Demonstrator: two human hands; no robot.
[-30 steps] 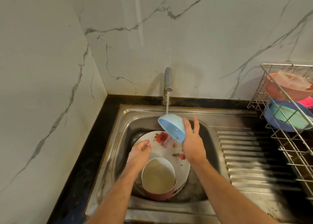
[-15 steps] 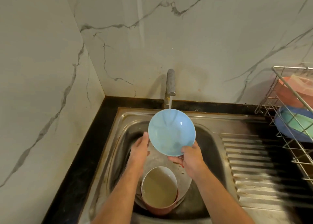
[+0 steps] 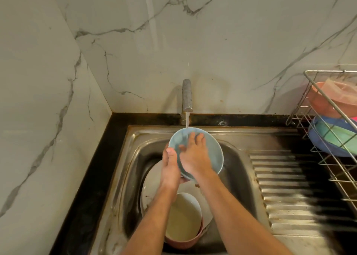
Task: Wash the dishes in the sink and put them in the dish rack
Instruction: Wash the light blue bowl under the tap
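Blue bowl under tap stream: left hand grips rim, right hand flat, rubbing inside. Wet rim may slip, drop onto plate below.

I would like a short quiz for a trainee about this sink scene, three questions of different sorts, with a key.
1. True or false: water runs from the tap onto the light blue bowl.
2. Which hand grips the bowl's rim: A left hand, B right hand?
3. Fill in: the pink bowl in the sink holds cloudy ____.

Key: 1 true; 2 A; 3 water.
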